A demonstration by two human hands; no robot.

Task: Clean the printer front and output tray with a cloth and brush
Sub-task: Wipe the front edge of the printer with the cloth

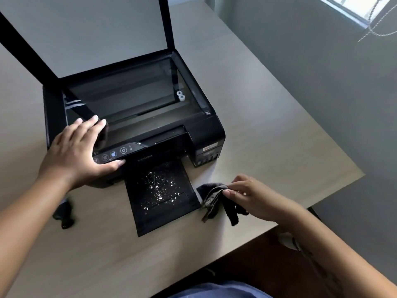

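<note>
A black printer [202, 134] stands on the table with its scanner lid [90, 33] raised. Its output tray [150, 218] sticks out toward me, speckled with white crumbs. My left hand [79, 153] rests on the printer's front left corner, fingers straight on the scanner glass and thumb along the control panel. To the right of the tray lies a dark cloth [214, 201]. My right hand [251, 196] pinches that cloth on the table. A small black object, possibly the brush [63, 214], lies on the table left of the tray.
The beige table [268, 130] ends at a corner on the right, and its front edge runs diagonally below my right arm. A grey wall and a window [361, 9] are at the far right. Ink tanks [207, 157] sit on the printer's front right.
</note>
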